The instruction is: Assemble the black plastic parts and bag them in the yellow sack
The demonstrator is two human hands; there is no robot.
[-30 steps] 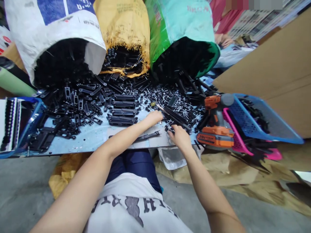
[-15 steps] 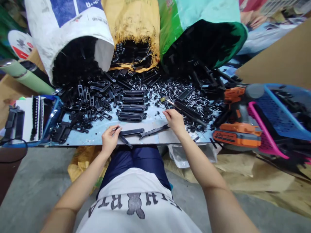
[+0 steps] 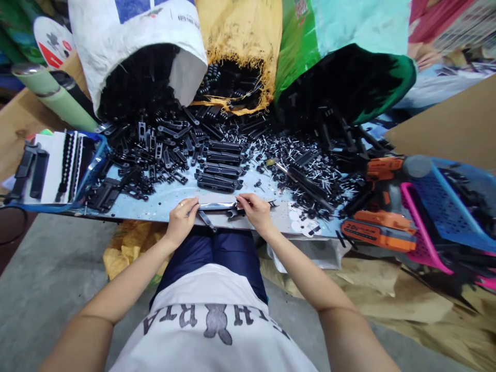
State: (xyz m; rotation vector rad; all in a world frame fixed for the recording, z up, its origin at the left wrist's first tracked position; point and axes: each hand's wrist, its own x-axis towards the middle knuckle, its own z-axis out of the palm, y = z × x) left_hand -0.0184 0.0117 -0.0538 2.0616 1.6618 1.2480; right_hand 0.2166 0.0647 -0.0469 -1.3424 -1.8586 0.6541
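Observation:
My left hand point(image 3: 182, 221) is closed, pinching the left end of a long black plastic bar point(image 3: 217, 206) just above the table's front edge. At the bar's right end, my right hand point(image 3: 256, 213) has its thumb and fingers pressed together; whatever is between them is too small to make out. Below the bar, a short black arm point(image 3: 207, 221) slants toward the edge. Another long black part point(image 3: 232, 213) lies behind the right fingers, partly covered. Several similar black assemblies point(image 3: 219, 182) are stacked in a row beyond my hands.
Loose black parts point(image 3: 166, 150) and scattered pins point(image 3: 310, 165) cover the back. A screwdriver point(image 3: 282, 169) lies among the pins. An orange cordless drill point(image 3: 382, 230) and blue basket point(image 3: 461, 191) stand right. Open sacks point(image 3: 240, 31) line the far side. A co-worker's hand point(image 3: 426, 57) shows far right.
My right hand has moved left from beside the pins to the right end of the bar. The bar has tilted, and its surface now catches light. The view has shifted slightly.

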